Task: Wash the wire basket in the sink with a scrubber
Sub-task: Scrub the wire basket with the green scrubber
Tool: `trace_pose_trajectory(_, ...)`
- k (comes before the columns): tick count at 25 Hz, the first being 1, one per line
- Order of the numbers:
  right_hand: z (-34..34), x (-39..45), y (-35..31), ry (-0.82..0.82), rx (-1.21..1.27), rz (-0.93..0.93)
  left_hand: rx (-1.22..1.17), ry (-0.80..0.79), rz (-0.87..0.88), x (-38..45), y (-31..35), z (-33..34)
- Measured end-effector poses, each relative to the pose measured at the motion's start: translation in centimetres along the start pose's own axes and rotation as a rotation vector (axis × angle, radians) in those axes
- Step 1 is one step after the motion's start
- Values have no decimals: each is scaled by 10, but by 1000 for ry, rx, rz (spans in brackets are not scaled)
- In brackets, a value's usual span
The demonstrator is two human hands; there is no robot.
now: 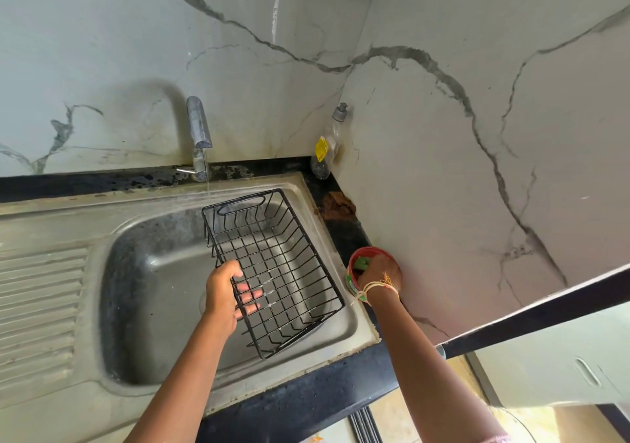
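Presently, the left hand (223,292) grips the near-left rim of the black wire basket (272,268), thumb outside and fingers curled through the mesh, holding it tilted in the steel sink (143,272) below the running tap (199,129). The basket looks empty, rectangular, open side up, wires intact. The right hand (378,272) reaches into the red tub (354,284) on the counter and pinches a green scrubber (362,264). Judgement: load the scrubber well with soap and keep the basket steady before scrubbing.
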State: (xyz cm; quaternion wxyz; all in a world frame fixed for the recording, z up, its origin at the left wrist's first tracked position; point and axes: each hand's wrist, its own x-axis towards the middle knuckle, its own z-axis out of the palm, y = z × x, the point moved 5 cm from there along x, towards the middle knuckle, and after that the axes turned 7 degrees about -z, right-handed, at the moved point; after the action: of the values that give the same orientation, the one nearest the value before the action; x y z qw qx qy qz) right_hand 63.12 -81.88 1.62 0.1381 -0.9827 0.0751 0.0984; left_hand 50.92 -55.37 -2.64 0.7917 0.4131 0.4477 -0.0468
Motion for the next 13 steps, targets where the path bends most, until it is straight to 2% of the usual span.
trace_pose_trajectory(4, 13, 11, -2, -38, 164, 69, 0, 6, -1, 1, -3, 1)
trace_pose_trajectory(6, 14, 13, 1, -114, 243, 93, 1, 9, 0, 1, -2, 2)
trace_pose_trajectory(8, 12, 19, 8, -215, 455, 141, 8, 9, 6, 0, 0, 1)
trace_pose_trajectory(13, 38, 81, 65, -295, 845, 313, 8, 15, 24, 4, 4, -4)
